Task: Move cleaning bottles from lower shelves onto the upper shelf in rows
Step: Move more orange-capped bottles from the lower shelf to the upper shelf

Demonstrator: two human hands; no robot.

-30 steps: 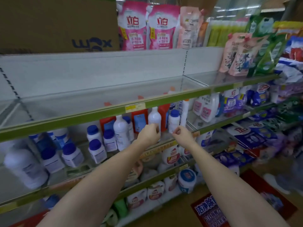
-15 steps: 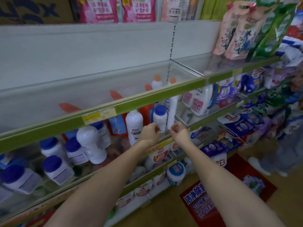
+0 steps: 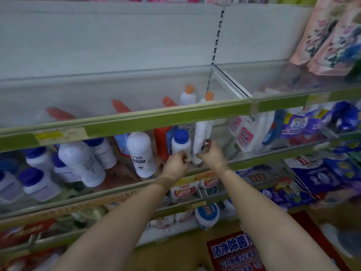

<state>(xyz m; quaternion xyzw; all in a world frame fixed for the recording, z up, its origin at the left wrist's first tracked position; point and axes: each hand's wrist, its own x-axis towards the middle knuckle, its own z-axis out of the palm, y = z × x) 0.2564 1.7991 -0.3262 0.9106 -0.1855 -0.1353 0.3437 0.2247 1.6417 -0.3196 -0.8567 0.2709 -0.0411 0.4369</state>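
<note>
Both hands have reached in: left hand is pinching the blue-cap bottle, right hand is gripping the tall bottle, ready for lifting

1. Both bare forearms reach forward and upward from the bottom edge, side by side; they come closer together toward the wrists.
2. The left hand has its back toward the camera; the fingers are curled inward.
3. The right hand is just beside it, a little higher; its fingers are curled, thumb toward the left hand.
</note>
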